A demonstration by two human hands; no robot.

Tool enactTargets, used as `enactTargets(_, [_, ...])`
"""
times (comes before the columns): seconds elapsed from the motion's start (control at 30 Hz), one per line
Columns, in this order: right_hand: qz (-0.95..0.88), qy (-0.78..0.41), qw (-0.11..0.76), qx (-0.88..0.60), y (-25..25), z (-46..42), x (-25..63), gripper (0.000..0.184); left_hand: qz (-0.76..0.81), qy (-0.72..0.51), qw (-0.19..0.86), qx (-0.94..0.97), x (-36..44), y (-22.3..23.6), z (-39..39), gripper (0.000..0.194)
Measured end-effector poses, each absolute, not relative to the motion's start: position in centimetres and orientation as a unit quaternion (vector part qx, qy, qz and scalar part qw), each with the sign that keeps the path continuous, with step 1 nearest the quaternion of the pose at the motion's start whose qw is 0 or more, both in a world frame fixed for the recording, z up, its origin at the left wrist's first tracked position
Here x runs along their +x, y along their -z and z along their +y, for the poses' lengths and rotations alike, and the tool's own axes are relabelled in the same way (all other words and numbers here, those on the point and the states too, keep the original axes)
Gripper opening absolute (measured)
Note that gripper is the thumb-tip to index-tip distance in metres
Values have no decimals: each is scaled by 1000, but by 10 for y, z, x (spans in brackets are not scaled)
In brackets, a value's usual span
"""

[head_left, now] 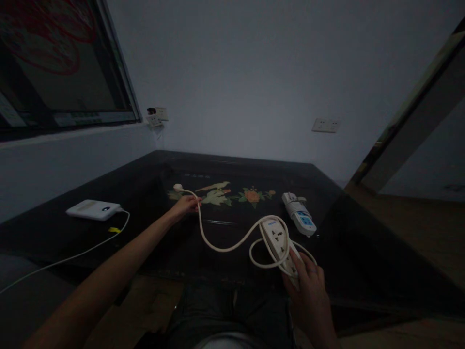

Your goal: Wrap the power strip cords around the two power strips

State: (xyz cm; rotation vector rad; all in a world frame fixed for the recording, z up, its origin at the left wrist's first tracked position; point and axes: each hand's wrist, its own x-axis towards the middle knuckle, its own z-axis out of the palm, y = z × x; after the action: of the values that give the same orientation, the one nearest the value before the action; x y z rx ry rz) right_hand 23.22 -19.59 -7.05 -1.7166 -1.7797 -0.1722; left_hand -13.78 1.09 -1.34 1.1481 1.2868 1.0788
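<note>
My right hand (308, 286) is closed round the near end of a white power strip (279, 237), tilted over the dark table. Loops of its white cord (223, 249) lie around and across the strip. From there the cord curves left to my left hand (187, 206), whose fingers are pinched on it a short way behind the plug (178, 187). The plug end points away from me, over the painted flowers. Part of the strip's near end is hidden by my right hand.
A second power strip (300, 215), with blue sockets and its cord wrapped round it, lies to the right on the table (232, 165). At left rests a white power bank (94, 209) with a thin cable. Wall sockets (326, 125) sit beyond the table.
</note>
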Motion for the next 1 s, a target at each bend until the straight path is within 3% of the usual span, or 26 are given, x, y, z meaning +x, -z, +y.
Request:
enactTargets(0.67, [-700,95,292,-645,77,-195,236,40,600,-326,490,542,-125,27,22,22])
enactTargets(0.83, [-704,110,301,-634,73,-193,230,44,638,-254,430,586,-118,19,29,25])
enactTargets(1.0, [-720,108,304,-615,67,-185,220,53,665,-202,298,654,-108,0,27,25])
